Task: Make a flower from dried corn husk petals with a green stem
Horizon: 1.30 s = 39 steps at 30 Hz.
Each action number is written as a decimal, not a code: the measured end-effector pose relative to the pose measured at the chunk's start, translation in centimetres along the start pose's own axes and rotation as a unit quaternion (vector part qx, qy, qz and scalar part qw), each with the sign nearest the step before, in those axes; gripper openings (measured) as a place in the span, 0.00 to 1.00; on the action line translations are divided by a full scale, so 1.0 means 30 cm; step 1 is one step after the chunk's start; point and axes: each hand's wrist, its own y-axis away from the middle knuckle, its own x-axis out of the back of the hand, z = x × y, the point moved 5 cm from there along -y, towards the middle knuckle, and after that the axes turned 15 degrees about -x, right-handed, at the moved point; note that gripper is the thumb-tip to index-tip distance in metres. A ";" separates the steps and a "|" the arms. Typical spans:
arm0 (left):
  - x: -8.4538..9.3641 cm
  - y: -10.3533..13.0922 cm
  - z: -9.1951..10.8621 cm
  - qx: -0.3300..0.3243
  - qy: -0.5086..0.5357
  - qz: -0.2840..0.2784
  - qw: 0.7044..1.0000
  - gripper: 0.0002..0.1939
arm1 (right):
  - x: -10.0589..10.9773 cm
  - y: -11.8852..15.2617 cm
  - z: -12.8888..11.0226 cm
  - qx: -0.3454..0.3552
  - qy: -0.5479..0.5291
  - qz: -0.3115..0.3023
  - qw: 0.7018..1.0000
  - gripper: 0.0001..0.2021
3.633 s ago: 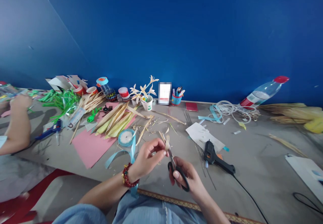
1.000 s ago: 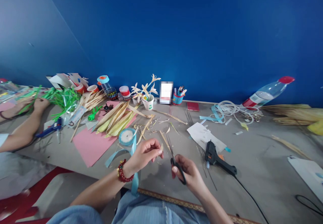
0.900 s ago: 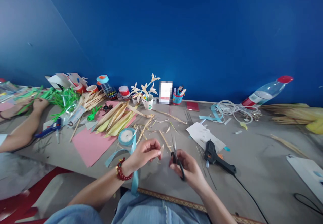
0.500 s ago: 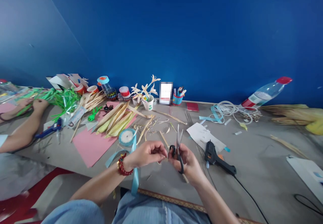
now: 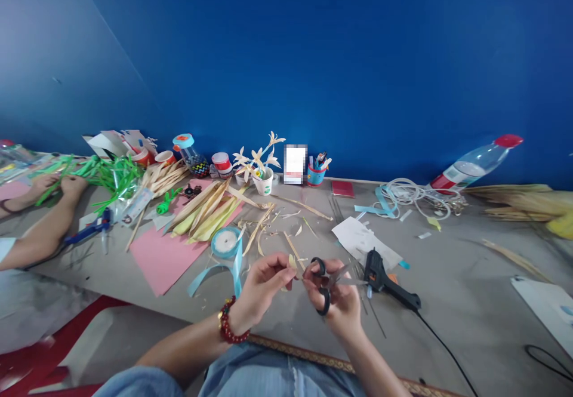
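My left hand [image 5: 268,282], with a red bead bracelet at the wrist, pinches a small pale husk piece [image 5: 292,262] over the table's near part. Just to its right, my right hand [image 5: 336,295] has its fingers through the black handles of the scissors [image 5: 323,301]; the blades point right and look blurred. The two hands' fingertips nearly meet. Left of them, a blue ribbon roll [image 5: 225,242] lies with its loose end curling toward my left wrist. Corn husks [image 5: 201,212] rest on pink paper [image 5: 161,259].
A black glue gun [image 5: 380,277] lies right of my right hand, beside white paper [image 5: 362,239]. A cup of husk flowers [image 5: 264,183] and a pen holder [image 5: 316,174] stand by the wall. Another person's hands [image 5: 71,187] hold green strips at left.
The scissors have turned from pointing up to pointing right in my right hand. My left hand has moved slightly right and down, and the pale husk piece now shows in its fingertips.
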 end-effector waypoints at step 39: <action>-0.006 -0.052 0.145 -0.166 -0.305 -0.119 0.930 0.07 | -0.027 0.048 0.067 -0.177 0.033 -0.209 0.961 0.29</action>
